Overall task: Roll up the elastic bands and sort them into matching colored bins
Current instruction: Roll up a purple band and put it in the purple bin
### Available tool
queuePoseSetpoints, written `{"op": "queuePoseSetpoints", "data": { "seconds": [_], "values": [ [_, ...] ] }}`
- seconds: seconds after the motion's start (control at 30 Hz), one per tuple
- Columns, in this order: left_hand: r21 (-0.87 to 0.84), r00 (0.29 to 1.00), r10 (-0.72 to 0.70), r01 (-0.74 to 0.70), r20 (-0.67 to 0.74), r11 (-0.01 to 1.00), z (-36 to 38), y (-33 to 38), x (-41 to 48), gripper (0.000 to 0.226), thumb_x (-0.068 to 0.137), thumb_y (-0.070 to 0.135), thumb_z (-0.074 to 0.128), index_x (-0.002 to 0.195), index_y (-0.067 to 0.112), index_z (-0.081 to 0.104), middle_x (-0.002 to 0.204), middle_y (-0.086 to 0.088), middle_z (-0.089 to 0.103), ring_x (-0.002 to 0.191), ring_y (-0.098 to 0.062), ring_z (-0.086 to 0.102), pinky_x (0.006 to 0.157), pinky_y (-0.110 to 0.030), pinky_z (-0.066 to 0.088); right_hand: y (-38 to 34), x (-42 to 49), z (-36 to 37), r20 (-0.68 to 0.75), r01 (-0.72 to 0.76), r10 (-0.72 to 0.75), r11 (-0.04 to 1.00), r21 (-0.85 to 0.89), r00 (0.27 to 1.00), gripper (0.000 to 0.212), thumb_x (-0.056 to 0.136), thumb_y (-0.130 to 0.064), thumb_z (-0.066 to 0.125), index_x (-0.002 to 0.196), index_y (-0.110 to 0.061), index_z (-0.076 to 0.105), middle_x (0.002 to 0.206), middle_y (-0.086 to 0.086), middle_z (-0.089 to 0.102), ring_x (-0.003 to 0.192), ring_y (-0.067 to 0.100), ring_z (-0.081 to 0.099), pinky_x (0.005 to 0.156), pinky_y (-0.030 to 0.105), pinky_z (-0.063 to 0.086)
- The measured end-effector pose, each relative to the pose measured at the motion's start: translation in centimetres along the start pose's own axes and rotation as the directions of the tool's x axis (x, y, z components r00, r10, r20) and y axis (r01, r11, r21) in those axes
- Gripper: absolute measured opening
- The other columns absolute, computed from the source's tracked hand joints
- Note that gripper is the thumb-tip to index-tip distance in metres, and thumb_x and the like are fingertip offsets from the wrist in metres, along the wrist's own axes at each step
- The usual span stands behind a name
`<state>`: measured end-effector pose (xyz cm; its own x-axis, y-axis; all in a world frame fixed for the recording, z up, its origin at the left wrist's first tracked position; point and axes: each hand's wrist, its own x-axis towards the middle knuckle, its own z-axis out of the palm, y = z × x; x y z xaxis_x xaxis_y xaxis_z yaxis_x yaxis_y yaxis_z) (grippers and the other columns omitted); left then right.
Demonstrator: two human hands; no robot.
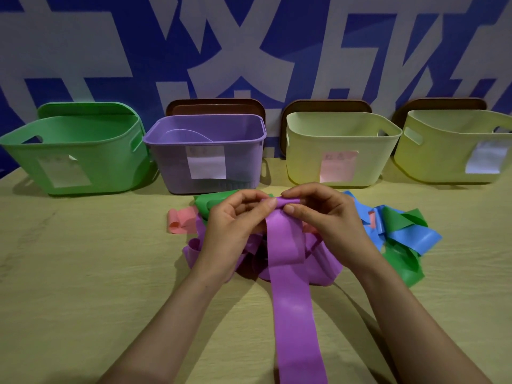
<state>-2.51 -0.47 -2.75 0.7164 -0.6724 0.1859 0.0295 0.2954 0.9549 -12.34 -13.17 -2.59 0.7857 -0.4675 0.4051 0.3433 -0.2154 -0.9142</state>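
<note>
A long purple elastic band point(293, 295) runs from the near table edge up to my hands. Its far end is folded into a small roll, and both my left hand point(235, 220) and my right hand point(318, 214) pinch that roll. Under my hands lies a tangle of purple bands point(321, 261), with a pink band point(181, 220) to the left, a green band point(206, 202) behind, and blue point(410, 239) and green bands point(404, 264) to the right. Along the back stand a green bin point(74, 153), a purple bin point(206, 151) and two pale yellow bins point(336, 145) point(454, 145).
Each bin carries a paper label on its front. The purple bin holds a purple band. Brown lids lean against the blue and white wall behind the bins. The wooden table point(83, 273) stretches to the left and right of the band pile.
</note>
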Motion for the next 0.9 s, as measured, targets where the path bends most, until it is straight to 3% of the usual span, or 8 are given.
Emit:
{"op": "queuePoseSetpoints", "data": {
  "seconds": [0.2, 0.27, 0.37, 0.47, 0.63, 0.8, 0.9],
  "values": [
    [0.196, 0.985, 0.175, -0.173, 0.010, 0.965, -0.40, -0.14, 0.00, 0.016, 0.079, 0.005, 0.071, 0.089, 0.018, 0.069, 0.088, 0.001, 0.071, 0.083, -0.010, 0.066, 0.077, -0.023, 0.054, -0.03, -0.03, -0.31, 0.010, -0.093, 0.093, 0.996, 0.005, 0.996, 0.026, 0.073, -0.017, 0.070, 0.099, -0.019, 0.068, 0.087, -0.008, 0.068, 0.079, 0.003, 0.062, 0.059, 0.017, 0.050],
    [0.290, 0.964, 0.263, -0.264, 0.044, 0.920, -0.45, -0.41, 0.02, 0.020, 0.079, 0.003, 0.072, 0.091, 0.018, 0.069, 0.094, -0.003, 0.069, 0.089, -0.014, 0.066, 0.081, -0.026, 0.054, 0.01, 0.04, -0.38, -0.012, -0.140, 0.140, 0.990, -0.010, 0.990, 0.017, 0.081, -0.019, 0.066, 0.098, -0.017, 0.069, 0.079, -0.011, 0.066, 0.068, -0.002, 0.059, 0.054, 0.014, 0.046],
    [0.316, 0.946, 0.316, -0.322, 0.072, 0.893, -0.30, -0.82, -0.02, 0.022, 0.078, -0.003, 0.072, 0.092, 0.014, 0.068, 0.095, -0.006, 0.064, 0.091, -0.016, 0.064, 0.080, -0.021, 0.053, 0.17, 0.18, -0.35, -0.012, -0.145, 0.145, 0.988, -0.049, 0.989, 0.010, 0.086, -0.017, 0.062, 0.088, -0.014, 0.071, 0.078, -0.009, 0.068, 0.066, -0.004, 0.056, 0.055, 0.012, 0.044],
    [0.283, 0.956, 0.286, -0.293, 0.067, 0.913, -0.27, -0.88, 0.14, 0.023, 0.079, -0.005, 0.070, 0.091, 0.014, 0.067, 0.096, -0.010, 0.064, 0.090, -0.013, 0.063, 0.079, -0.020, 0.052, 0.14, 0.17, -0.39, 0.015, -0.137, 0.138, 0.988, -0.072, 0.990, 0.009, 0.083, -0.019, 0.063, 0.085, -0.015, 0.070, 0.079, -0.003, 0.067, 0.066, 0.000, 0.054, 0.055, 0.013, 0.044],
    [0.165, 0.987, 0.150, -0.157, 0.055, 0.974, 0.02, -0.59, 0.10, 0.031, 0.079, -0.004, 0.070, 0.102, 0.014, 0.063, 0.099, -0.002, 0.068, 0.089, -0.010, 0.066, 0.080, -0.020, 0.052, 0.08, 0.16, -0.42, -0.044, -0.074, 0.075, 0.997, 0.007, 0.996, 0.007, 0.082, -0.003, 0.065, 0.087, -0.006, 0.068, 0.070, -0.012, 0.067, 0.063, -0.004, 0.057, 0.051, 0.008, 0.042],
    [0.041, 0.998, 0.059, -0.059, -0.005, 0.997, 0.26, -0.37, -0.04, 0.033, 0.077, 0.006, 0.070, 0.108, 0.010, 0.060, 0.094, -0.005, 0.071, 0.082, -0.017, 0.069, 0.074, -0.026, 0.057, 0.11, 0.11, -0.26, -0.087, -0.043, 0.044, 0.999, 0.010, 0.995, 0.017, 0.069, -0.019, 0.072, 0.085, -0.015, 0.070, 0.076, -0.008, 0.067, 0.070, 0.002, 0.059, 0.047, 0.016, 0.045],
    [0.062, 0.997, 0.070, -0.068, -0.025, 0.996, 0.19, -0.30, 0.00, 0.032, 0.077, 0.011, 0.071, 0.109, 0.013, 0.062, 0.095, -0.007, 0.071, 0.087, -0.017, 0.070, 0.077, -0.028, 0.058, 0.22, 0.19, -0.28, -0.072, 0.018, -0.018, 1.000, 0.004, 0.997, 0.017, 0.068, -0.015, 0.072, 0.084, -0.014, 0.069, 0.082, -0.012, 0.069, 0.080, 0.003, 0.062, 0.061, 0.016, 0.051]
  ]
}}
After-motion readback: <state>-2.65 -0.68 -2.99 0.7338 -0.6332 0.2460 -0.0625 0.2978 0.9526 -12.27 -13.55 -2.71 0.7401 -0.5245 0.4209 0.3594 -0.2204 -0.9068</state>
